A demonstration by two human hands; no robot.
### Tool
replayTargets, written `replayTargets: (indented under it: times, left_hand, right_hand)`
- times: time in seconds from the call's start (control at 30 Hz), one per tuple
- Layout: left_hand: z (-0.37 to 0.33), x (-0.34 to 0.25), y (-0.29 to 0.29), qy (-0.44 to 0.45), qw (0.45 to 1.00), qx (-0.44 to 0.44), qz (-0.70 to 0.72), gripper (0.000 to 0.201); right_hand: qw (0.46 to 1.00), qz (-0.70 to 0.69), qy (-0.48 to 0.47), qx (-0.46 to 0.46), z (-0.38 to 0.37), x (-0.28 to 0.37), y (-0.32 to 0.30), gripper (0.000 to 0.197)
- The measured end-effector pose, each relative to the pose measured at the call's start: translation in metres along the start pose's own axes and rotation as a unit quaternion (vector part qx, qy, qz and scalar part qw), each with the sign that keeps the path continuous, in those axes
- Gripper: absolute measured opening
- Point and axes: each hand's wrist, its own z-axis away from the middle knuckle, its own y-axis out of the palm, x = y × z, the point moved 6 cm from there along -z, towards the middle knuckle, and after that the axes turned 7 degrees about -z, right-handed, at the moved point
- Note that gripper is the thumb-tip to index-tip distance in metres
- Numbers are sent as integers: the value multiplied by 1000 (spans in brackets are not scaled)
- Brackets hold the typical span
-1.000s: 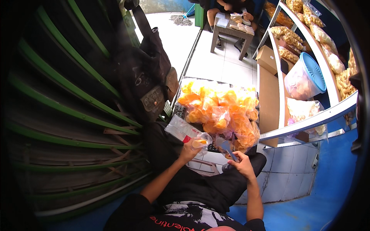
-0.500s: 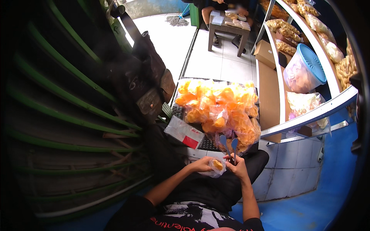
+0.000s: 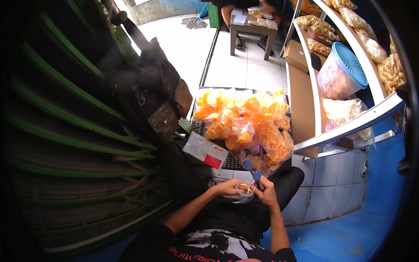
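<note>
My left hand (image 3: 227,187) is closed around a small clear plastic bag (image 3: 245,197), with yellow-orange chips (image 3: 244,187) showing at its mouth. Close beside it, my right hand (image 3: 265,192) grips what look like tongs (image 3: 257,175) with blue-grey, paddle-shaped ends pointing away from me. The right fingertips are at the bag's rim; whether they pinch the film is too small to tell. Just beyond my hands lies a large open clear bag heaped with orange chips (image 3: 244,126).
A flat clear packet with a red patch (image 3: 213,161) lies left of the chips. White shelves (image 3: 349,135) on the right hold bagged snacks and a blue-lidded tub (image 3: 340,74). Green bars (image 3: 78,131) and a dark bag (image 3: 161,100) line the left. A person sits behind a small table (image 3: 253,28).
The tongs have tipped down toward the small bag, and their ends sit lower. My right hand has shifted slightly down and left. The left hand keeps hold of the bag.
</note>
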Motion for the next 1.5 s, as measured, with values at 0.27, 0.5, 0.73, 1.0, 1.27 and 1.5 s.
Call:
replayTargets:
  times: [0.27,0.5,0.73,1.0,1.27,1.5]
  left_hand:
    - [9,-20,-9,84,973,-205,71,46]
    - [12,-18,-16,117,965,-229,45,20]
    - [6,-22,-9,29,968,-225,110,18]
    - [16,-14,3,-20,934,-239,264,27]
    - [14,-14,8,-12,905,-316,284,64]
    - [18,22,-19,-26,820,-391,418,28]
  right_hand:
    - [997,-57,-44,-18,-7,-1,8,17]
    - [983,-157,4,-90,-14,4,-6,9]
    - [952,-251,-22,-173,-19,14,-16,7]
    - [921,-291,-68,-249,-21,17,-32,9]
    - [863,-366,-63,-341,-17,5,-14,12]
    - [879,-395,-22,-264,-14,-1,-5,11]
